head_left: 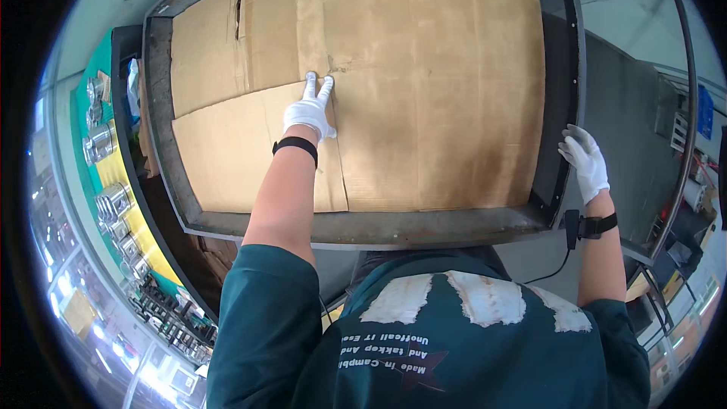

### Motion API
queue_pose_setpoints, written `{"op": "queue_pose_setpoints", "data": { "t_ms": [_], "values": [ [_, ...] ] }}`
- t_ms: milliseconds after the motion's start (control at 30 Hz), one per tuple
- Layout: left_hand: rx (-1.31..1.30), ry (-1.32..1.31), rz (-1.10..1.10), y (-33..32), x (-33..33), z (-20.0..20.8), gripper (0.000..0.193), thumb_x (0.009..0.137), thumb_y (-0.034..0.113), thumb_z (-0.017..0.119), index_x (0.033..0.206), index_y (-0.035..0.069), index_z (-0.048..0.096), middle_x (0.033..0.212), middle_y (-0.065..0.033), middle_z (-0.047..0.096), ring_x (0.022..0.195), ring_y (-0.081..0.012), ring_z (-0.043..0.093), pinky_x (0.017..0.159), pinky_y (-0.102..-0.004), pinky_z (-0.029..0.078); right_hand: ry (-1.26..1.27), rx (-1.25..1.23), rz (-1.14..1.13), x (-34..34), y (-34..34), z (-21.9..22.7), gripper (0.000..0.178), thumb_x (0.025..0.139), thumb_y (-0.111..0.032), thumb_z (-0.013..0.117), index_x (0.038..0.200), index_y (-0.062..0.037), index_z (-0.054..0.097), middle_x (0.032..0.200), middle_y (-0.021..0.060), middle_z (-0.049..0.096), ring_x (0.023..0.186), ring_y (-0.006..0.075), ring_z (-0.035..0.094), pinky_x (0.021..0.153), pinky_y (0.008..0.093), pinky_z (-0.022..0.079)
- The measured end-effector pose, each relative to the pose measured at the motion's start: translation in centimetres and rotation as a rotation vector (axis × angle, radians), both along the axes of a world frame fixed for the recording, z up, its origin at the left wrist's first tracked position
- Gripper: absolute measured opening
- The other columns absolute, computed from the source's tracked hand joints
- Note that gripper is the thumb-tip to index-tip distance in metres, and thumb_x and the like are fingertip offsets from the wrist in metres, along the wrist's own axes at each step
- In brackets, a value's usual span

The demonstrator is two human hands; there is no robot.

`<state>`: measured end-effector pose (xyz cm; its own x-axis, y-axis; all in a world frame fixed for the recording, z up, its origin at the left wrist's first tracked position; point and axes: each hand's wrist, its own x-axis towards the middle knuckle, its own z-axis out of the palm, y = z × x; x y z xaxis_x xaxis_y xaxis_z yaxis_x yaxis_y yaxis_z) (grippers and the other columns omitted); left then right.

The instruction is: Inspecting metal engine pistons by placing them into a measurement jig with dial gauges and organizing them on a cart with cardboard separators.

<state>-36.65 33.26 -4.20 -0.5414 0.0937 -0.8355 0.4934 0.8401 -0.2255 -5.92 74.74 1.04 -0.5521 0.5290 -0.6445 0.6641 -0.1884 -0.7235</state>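
Note:
My left hand (pixel 308 112), in a white glove, lies on flat brown cardboard (pixel 447 98). Two of its fingers stretch forward over the seam where a smaller cardboard piece (pixel 242 151) meets the others; the thumb points to the side. The cardboard sheets cover the bottom of a big dark metal frame (pixel 424 227) with raised sides. At the frame's right edge is my gloved right hand (pixel 583 160), with loosely bent fingers and no object visible in it. Whether its fingertips touch the rim is hard to tell.
Shiny cylindrical metal parts (pixel 113 201) stand in a row on a yellow and green surface at the left. A bent metal rail (pixel 685 106) curves round the right side. Past it lies a blue object (pixel 705 112). A black cable (pixel 551 276) hangs near my right wrist.

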Motion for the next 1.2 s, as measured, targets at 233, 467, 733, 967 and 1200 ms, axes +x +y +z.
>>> {"op": "queue_pose_setpoints", "data": {
  "t_ms": [233, 467, 733, 967, 1200],
  "values": [
    [-0.024, 0.019, -0.031, 0.2, 0.1, -0.8, 0.126, 0.068, 0.043, 0.085, 0.157, 0.029, -0.003, 0.165, -0.007, -0.005, 0.122, -0.0298, 0.059, 0.091, -0.0388, 0.055, -0.512, 0.447, 0.876, 0.2, -8.3, -4.8, 0.087, 0.085, -0.029, 0.069, 0.155, -0.0091, 0.02, 0.16, 0.0225, 0.017, 0.142, 0.0378, 0.033, 0.116, 0.0367, 0.032],
    [-0.03, 0.046, -0.059, 0.4, 0.8, -0.3, 0.123, 0.07, 0.042, 0.084, 0.157, 0.028, -0.002, 0.165, -0.0085, -0.005, 0.117, -0.0287, 0.062, 0.087, -0.0382, 0.056, -0.796, 0.188, 1.05, -1.1, -9.4, -6.0, 0.09, 0.089, -0.031, 0.064, 0.157, -0.0169, 0.007, 0.163, 0.0155, -0.003, 0.138, 0.0386, 0.038, 0.113, 0.0439, 0.036],
    [0.433, 0.053, 0.169, -6.1, 12.8, 6.6, 0.089, 0.085, 0.037, 0.069, 0.155, 0.014, 0.019, 0.16, -0.018, 0.017, 0.116, -0.0426, 0.058, 0.099, -0.0473, 0.048, -0.424, 0.45, 0.936, 0.8, -8.4, -6.1, 0.064, 0.09, -0.038, 0.063, 0.142, -0.0045, 0.046, 0.14, 0.0212, 0.052, 0.128, 0.0359, 0.051, 0.107, 0.0414, 0.041],
    [0.509, 0.099, 0.514, -22.4, 27.2, 12.9, 0.077, 0.086, 0.033, 0.066, 0.15, 0.01, 0.03, 0.15, -0.0209, 0.038, 0.121, -0.0405, 0.055, 0.103, -0.045, 0.045, -0.4, 0.382, 1.222, 0.0, -17.3, -0.6, 0.061, 0.09, -0.038, 0.063, 0.14, -0.0069, 0.049, 0.13, 0.0223, 0.059, 0.121, 0.0382, 0.056, 0.103, 0.0426, 0.045],
    [0.451, 0.176, 0.751, -35.3, 33.8, 15.0, 0.071, 0.086, 0.033, 0.067, 0.145, 0.006, 0.039, 0.138, -0.0222, 0.052, 0.12, -0.037, 0.057, 0.102, -0.043, 0.046, -0.373, 0.504, 1.531, -4.6, -30.8, 4.0, 0.057, 0.091, -0.037, 0.062, 0.14, -0.0093, 0.051, 0.135, 0.0197, 0.056, 0.122, 0.0369, 0.055, 0.103, 0.0428, 0.045]
  ]
}}
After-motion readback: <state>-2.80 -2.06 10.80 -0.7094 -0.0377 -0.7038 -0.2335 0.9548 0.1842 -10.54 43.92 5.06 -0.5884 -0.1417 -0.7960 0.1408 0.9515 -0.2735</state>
